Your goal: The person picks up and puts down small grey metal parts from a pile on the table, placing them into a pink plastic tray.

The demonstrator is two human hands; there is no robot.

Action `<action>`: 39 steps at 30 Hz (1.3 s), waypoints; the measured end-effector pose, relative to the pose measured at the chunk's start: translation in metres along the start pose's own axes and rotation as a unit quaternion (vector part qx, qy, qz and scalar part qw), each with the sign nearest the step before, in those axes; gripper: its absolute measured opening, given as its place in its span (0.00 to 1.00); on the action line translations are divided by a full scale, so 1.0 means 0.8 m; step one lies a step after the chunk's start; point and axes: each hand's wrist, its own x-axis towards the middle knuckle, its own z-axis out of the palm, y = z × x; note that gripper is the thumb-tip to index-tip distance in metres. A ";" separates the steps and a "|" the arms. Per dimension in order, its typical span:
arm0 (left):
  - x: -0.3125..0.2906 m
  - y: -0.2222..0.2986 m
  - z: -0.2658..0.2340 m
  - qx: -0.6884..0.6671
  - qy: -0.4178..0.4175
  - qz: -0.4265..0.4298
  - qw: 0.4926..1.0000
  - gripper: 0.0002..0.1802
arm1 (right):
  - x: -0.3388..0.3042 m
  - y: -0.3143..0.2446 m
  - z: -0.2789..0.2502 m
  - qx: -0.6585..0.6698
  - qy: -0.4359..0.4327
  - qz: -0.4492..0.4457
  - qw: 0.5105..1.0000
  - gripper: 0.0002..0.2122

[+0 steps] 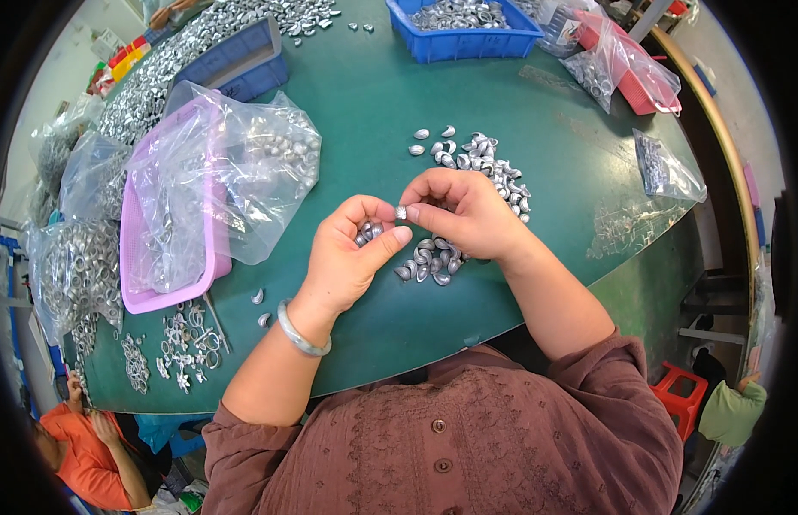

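Now my right grip (pixel 467 209) pinches silver piece (pixel 400 212), lilac basket (pixel 171 298) at its nine o'clock; left grip (pixel 339 251) cradles more pieces (pixel 367 233).

bright light; glare on the clear bag (pixel 266 176); dark, warped edges.

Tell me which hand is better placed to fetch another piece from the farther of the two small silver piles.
Probably the right hand: it lies right beside that farther pile, though it pinches a silver piece. The left hand is farther away and cups several pieces.
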 end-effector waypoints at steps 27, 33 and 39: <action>-0.003 -0.003 0.005 0.176 0.068 0.170 0.967 0.07 | 0.002 0.006 0.000 0.016 -0.034 -0.115 0.993 0.08; -0.002 -0.003 0.004 0.216 0.074 0.195 0.954 0.08 | 0.002 0.005 -0.001 0.015 -0.029 -0.114 0.993 0.09; 0.001 -0.007 0.002 0.210 0.073 0.208 0.953 0.08 | 0.002 0.009 0.001 0.014 -0.014 -0.135 0.991 0.11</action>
